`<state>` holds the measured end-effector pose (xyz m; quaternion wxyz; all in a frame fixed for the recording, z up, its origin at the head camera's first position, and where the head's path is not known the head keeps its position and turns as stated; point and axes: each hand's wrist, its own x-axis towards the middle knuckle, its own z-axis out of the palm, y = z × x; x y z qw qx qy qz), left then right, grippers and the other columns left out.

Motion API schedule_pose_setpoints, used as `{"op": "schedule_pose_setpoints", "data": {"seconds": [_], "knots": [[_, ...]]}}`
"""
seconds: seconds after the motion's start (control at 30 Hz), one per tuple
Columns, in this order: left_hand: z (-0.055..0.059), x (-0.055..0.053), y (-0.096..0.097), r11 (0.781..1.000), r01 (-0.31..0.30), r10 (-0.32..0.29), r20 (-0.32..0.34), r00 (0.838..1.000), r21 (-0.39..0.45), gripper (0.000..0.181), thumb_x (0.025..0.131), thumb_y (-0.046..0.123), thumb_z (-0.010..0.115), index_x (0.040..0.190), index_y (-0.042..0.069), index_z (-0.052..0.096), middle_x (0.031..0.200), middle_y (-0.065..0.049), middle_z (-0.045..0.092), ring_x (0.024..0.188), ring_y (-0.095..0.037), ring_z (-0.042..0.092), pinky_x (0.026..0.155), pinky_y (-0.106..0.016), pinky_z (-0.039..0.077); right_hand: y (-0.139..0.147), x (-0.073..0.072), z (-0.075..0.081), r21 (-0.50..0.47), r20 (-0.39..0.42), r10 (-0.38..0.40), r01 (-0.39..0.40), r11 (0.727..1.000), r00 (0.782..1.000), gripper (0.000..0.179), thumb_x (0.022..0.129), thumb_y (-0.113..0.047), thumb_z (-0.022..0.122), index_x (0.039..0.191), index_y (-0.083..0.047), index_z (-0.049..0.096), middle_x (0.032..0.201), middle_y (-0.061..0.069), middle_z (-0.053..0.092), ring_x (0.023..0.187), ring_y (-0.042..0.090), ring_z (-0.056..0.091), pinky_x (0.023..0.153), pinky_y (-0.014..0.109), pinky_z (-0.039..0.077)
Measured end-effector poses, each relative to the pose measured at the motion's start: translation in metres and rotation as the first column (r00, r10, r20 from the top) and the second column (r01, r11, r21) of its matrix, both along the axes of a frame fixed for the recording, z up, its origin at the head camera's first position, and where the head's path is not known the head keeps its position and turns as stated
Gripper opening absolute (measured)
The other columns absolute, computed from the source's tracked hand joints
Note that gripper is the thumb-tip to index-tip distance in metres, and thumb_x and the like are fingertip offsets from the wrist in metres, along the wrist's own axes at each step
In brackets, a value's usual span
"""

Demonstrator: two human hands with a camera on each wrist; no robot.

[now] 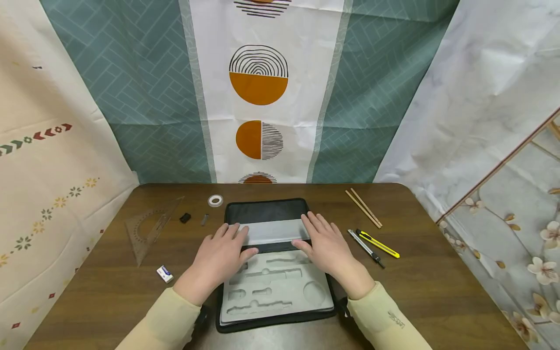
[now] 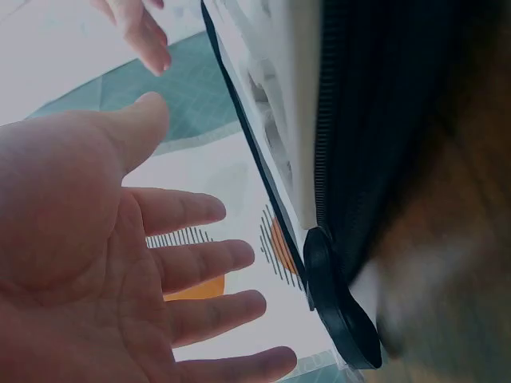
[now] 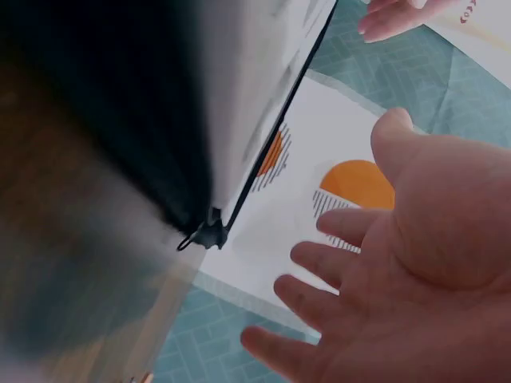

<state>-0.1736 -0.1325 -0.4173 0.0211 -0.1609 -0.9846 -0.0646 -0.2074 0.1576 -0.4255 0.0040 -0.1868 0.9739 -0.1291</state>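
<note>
A black zippered case (image 1: 258, 328) lies unfolded at the middle of the table, its grey moulded insert (image 1: 280, 291) showing several shaped hollows. Over its left side my left hand (image 1: 223, 257) hovers with straight, spread fingers. My right hand (image 1: 328, 245) is held the same way over the right side. In the left wrist view the left palm (image 2: 72, 239) faces the camera and holds nothing, apart from the case edge. The right palm (image 3: 447, 239) is likewise bare in the right wrist view, beside the zipper.
Left of the case lie a clear set square (image 1: 142, 243), an eraser (image 1: 165, 274), a white tape roll (image 1: 215, 201), a small black block (image 1: 185, 218) and a small grey piece (image 1: 204, 219). Rightward are two wooden sticks (image 1: 364, 208), a silver-and-black compass (image 1: 366, 249) and a yellow utility knife (image 1: 378, 243).
</note>
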Motion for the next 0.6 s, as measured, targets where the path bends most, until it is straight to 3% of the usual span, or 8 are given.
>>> {"op": "schedule_pose_setpoints", "data": {"seconds": [0.27, 0.43, 0.6], "knots": [[0.002, 0.015, -0.003, 1.000, 0.013, -0.013, 0.000, 1.000, -0.006, 0.063, 0.109, 0.050, 0.068, 0.153, 0.005, 0.063, 0.156, -0.024, 0.058, 0.140, -0.047, 0.058, 0.100, -0.064, 0.058, 0.010, 0.008, -0.001, -0.009, 0.047, 0.059, -0.059, 0.998, 0.997, 0.080, 0.112, -0.050, 0.061, 0.172, -0.005, 0.035, 0.179, 0.018, 0.030, 0.165, 0.042, 0.026, 0.130, 0.066, 0.024], [0.003, 0.026, -0.003, 1.000, 0.003, -0.003, 0.015, 1.000, -0.009, 0.062, 0.107, 0.047, 0.073, 0.151, 0.005, 0.065, 0.142, -0.025, 0.064, 0.126, -0.043, 0.065, 0.088, -0.058, 0.063, 0.014, 0.017, 0.002, -0.022, 0.071, 0.083, -0.082, 0.996, 0.994, 0.078, 0.112, -0.048, 0.064, 0.170, -0.002, 0.039, 0.176, 0.021, 0.034, 0.162, 0.045, 0.031, 0.128, 0.066, 0.029], [0.002, 0.032, -0.005, 1.000, 0.009, -0.010, -0.022, 1.000, -0.023, 0.056, 0.105, 0.042, 0.077, 0.146, 0.004, 0.069, 0.129, -0.024, 0.066, 0.111, -0.039, 0.068, 0.077, -0.051, 0.064, 0.019, 0.024, 0.001, -0.064, 0.133, 0.118, -0.110, 0.992, 0.984, 0.079, 0.110, -0.048, 0.067, 0.169, -0.002, 0.041, 0.175, 0.020, 0.036, 0.162, 0.044, 0.032, 0.127, 0.063, 0.032]]}}
